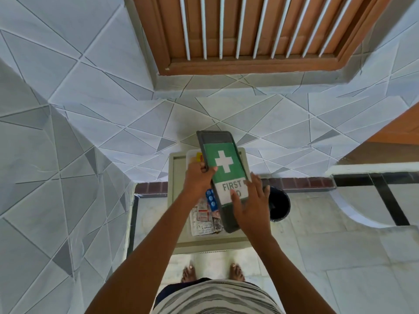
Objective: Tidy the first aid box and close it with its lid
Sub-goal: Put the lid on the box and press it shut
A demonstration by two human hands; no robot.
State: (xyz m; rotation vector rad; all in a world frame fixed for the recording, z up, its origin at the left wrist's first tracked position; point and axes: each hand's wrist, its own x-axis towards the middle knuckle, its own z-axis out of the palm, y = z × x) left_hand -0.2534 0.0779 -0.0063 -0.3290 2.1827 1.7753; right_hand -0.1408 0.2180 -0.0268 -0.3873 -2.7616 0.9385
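Observation:
A dark grey lid (pixel 223 175) with a green label, a white cross and the words FIRST AID is held tilted above the first aid box (pixel 205 219). My left hand (pixel 198 179) grips the lid's left edge. On the label's lower right, my right hand (pixel 251 205) lies with fingers spread along the lid's right edge. Below the lid's left side, the box shows blister packs, a blue strip of pills (pixel 210 199) and folded leaflets. A yellow and red item (pixel 199 157) peeks out at the box's far left. Most of the box is hidden by the lid.
The box rests on a small beige plastic table (pixel 179 200) standing against a tiled wall. A black bucket (pixel 278 206) stands on the floor just right of the table. My bare feet (pixel 213 271) are at the table's near edge. A barred wooden window (pixel 249 30) is above.

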